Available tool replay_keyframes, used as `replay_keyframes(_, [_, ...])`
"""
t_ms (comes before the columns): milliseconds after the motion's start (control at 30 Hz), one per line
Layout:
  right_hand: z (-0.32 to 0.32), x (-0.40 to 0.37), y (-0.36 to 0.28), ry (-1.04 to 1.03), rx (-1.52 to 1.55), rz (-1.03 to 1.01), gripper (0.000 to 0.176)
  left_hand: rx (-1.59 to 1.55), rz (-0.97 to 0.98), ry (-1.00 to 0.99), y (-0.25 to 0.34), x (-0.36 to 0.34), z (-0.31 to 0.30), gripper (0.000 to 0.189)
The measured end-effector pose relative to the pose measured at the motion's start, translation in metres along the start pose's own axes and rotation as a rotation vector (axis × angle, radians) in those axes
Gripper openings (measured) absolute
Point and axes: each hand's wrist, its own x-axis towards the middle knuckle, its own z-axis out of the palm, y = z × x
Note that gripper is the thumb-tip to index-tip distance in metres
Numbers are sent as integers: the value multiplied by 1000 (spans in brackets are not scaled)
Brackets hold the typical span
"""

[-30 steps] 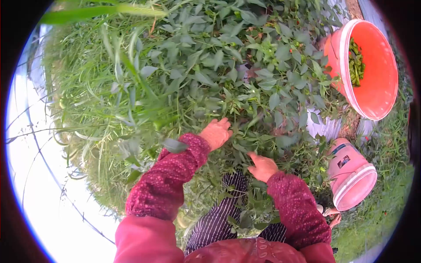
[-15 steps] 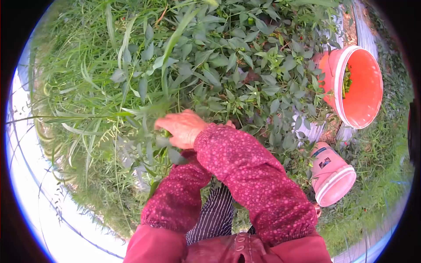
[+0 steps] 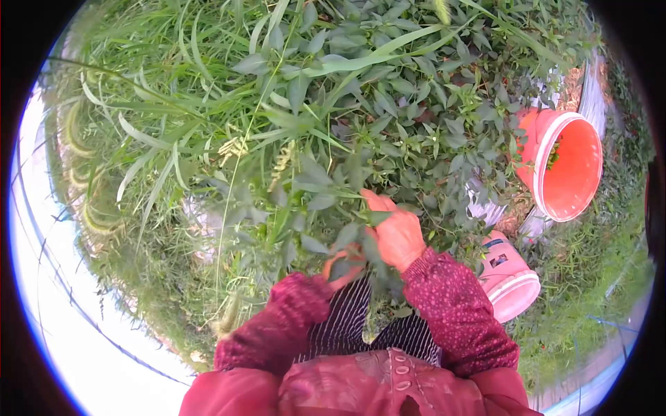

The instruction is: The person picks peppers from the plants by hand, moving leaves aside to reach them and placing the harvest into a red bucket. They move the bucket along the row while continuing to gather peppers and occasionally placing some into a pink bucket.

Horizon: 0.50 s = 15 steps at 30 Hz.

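My right hand (image 3: 397,234) is among the leaves of a pepper plant (image 3: 319,201), its fingers closed on a leafy stem in front of my legs. Lower and to the left, my left hand (image 3: 345,263) is curled, partly covered by leaves and blurred. What its fingers hold, if anything, is hidden. Both forearms wear dark pink patterned sleeves. The leaves between the hands are smeared by motion.
A tilted orange-pink bucket (image 3: 544,156) with small green produce inside stands at the right. Below it, a smaller pink bucket (image 3: 506,279) leans with its mouth toward me. Tall grass (image 3: 149,132) grows on the left, and pale plastic sheeting (image 3: 485,204) shows between plants.
My right hand has moved right and down, so my forearms no longer cross. My left hand, hidden before, now shows partly. The view has shifted, and both buckets sit differently in it.
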Motion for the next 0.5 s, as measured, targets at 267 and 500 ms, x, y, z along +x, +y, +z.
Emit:
replay_keyframes(267, [9,-22,20,121,1117,524,38,-1007,-67,119,9,-74,-90,41])
replay_keyframes(500, [-20,-20,27,294,1486,565,30,-1046,66,213,40,-43,-112,50])
